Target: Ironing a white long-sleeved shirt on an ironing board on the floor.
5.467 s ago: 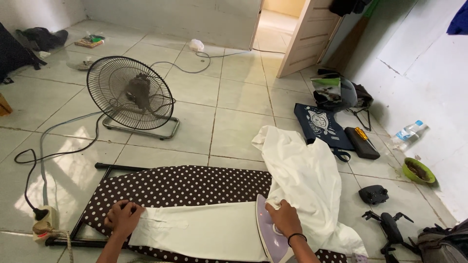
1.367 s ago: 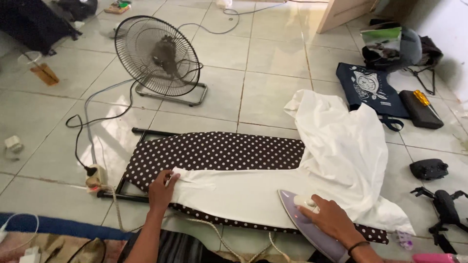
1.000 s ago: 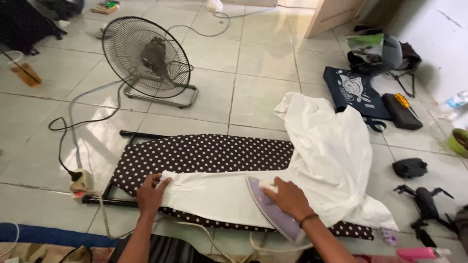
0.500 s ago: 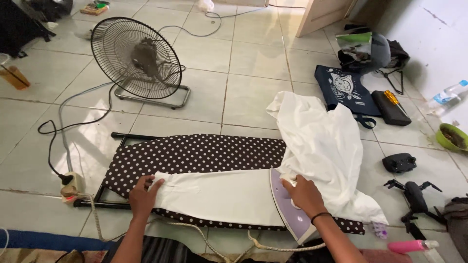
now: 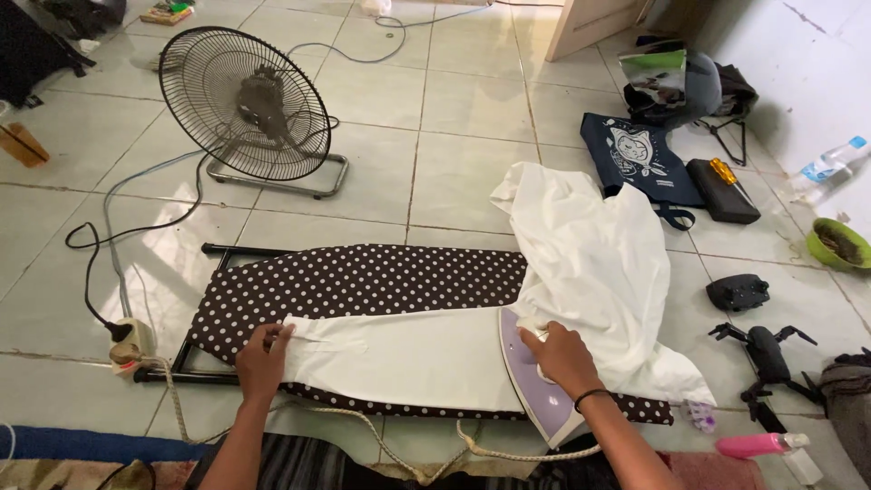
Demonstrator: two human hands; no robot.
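Observation:
A white garment (image 5: 590,263) lies over a low ironing board (image 5: 363,281) with a brown polka-dot cover, one sleeve (image 5: 399,354) stretched flat along the near edge. My right hand (image 5: 564,358) grips the handle of a lilac and white iron (image 5: 531,386) resting on the sleeve near the shoulder end. My left hand (image 5: 261,361) presses the sleeve's cuff end down on the board's left part. The iron's braided cord (image 5: 408,454) loops along the floor below the board.
A black floor fan (image 5: 245,104) stands behind the board. A power strip (image 5: 127,340) with cables lies left. At right are a dark tote bag (image 5: 640,159), a helmet (image 5: 680,82), a drone (image 5: 767,354), its controller (image 5: 739,292), a green bowl (image 5: 836,243), a bottle (image 5: 821,172) and a pink bottle (image 5: 758,445).
The iron slid left along the sleeve about a second ago, then back right to the shoulder end. My left hand has stayed on the cuff. The head view has shifted a little.

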